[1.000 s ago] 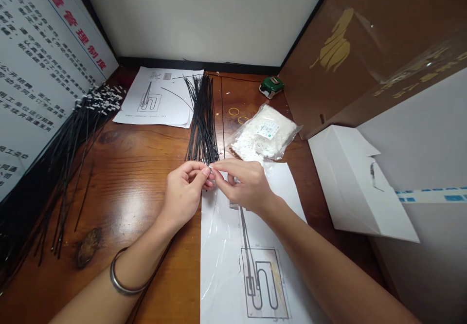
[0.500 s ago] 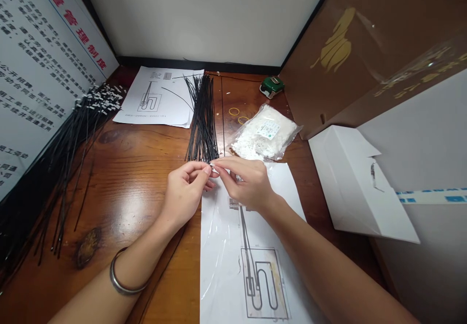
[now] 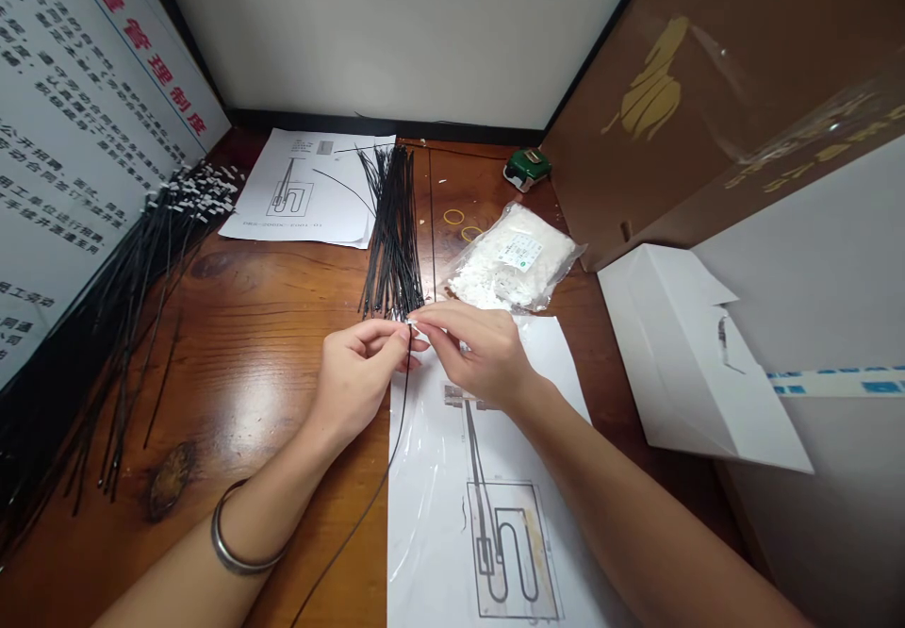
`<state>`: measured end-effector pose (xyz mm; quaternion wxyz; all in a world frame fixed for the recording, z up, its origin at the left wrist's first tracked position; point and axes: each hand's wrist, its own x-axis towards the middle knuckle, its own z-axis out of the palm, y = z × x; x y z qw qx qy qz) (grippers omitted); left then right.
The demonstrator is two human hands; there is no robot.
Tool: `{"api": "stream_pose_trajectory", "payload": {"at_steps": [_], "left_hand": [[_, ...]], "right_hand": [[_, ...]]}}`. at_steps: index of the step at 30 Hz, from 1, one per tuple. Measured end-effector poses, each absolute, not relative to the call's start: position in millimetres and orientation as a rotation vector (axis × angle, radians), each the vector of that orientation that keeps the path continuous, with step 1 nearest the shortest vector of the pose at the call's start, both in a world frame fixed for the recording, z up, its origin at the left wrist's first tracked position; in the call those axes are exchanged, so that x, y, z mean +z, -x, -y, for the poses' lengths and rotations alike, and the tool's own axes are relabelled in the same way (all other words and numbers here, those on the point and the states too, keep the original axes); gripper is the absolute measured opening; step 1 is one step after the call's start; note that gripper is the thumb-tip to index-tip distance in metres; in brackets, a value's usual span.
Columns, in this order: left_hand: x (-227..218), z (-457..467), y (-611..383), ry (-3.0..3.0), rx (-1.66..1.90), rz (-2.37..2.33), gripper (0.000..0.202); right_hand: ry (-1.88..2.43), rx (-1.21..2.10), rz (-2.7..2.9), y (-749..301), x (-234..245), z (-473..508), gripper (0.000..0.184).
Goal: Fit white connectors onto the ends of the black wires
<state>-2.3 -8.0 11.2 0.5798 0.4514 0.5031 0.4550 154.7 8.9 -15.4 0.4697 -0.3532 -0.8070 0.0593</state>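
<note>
My left hand (image 3: pixel 357 375) pinches the top end of a thin black wire (image 3: pixel 368 505) that hangs down past my wrist toward me. My right hand (image 3: pixel 472 350) meets it fingertip to fingertip, pinching a tiny white piece at the wire's end; I cannot make out its shape. Both hands hover over the top edge of a white drawing sheet under clear film (image 3: pixel 467 496). Just beyond the fingertips lies a bundle of black wires (image 3: pixel 393 232). A clear bag of small white parts (image 3: pixel 513 258) rests to the right of that bundle.
Wires with white tips (image 3: pixel 141 279) lie fanned along the left by a printed board (image 3: pixel 63 138). A second drawing sheet (image 3: pixel 304 190), a green object (image 3: pixel 527 167), and rubber bands (image 3: pixel 459 223) sit farther back. Cardboard (image 3: pixel 707 72) and a white box (image 3: pixel 685 355) stand at the right.
The black wire now shows hanging loosely from my left fingers down toward me; earlier it lay tucked along my left forearm. My right hand has shifted slightly up and left.
</note>
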Motion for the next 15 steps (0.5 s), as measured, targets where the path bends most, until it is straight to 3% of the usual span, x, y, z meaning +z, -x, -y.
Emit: {"api": "stream_pose_trajectory", "payload": {"at_steps": [15], "left_hand": [[6.1, 7.5, 3.3, -1.106, 1.061, -1.169, 0.017]], "right_hand": [[0.894, 0.177, 2.001, -155.3, -17.8, -8.9, 0.017]]}}
